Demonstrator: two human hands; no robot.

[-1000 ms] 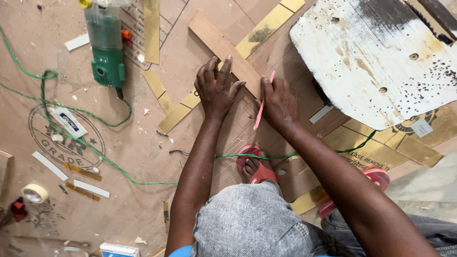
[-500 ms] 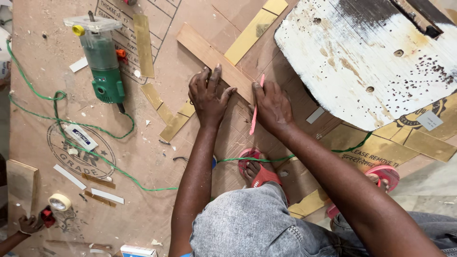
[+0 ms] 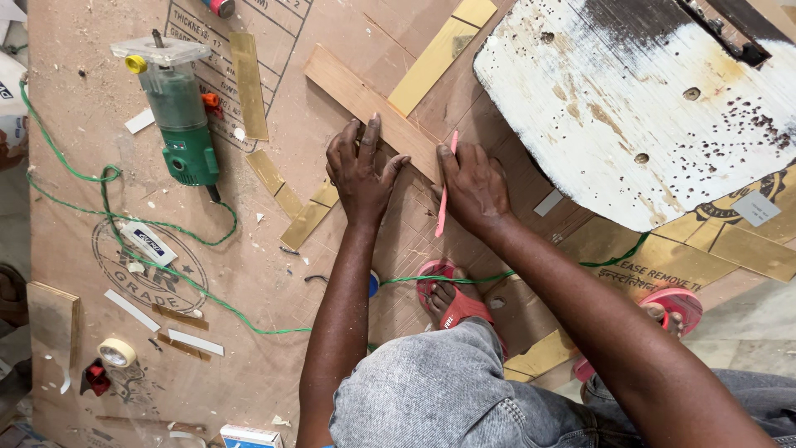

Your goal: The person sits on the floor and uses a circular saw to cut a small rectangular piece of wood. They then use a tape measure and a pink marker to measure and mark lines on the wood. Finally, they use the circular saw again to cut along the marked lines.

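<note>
Pressing wood strip [image 3: 369,104] – left hand [image 3: 361,170] flat, grip open | right hand [image 3: 474,187] – grip closed on pink pencil [image 3: 445,187] beside strip

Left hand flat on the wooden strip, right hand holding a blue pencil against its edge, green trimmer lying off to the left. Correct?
Not quite: the pencil is pink-red, not blue. The head view shows the right hand holding it at the wooden strip, the left hand flat on that strip, and the green trimmer lying to the left.
</note>
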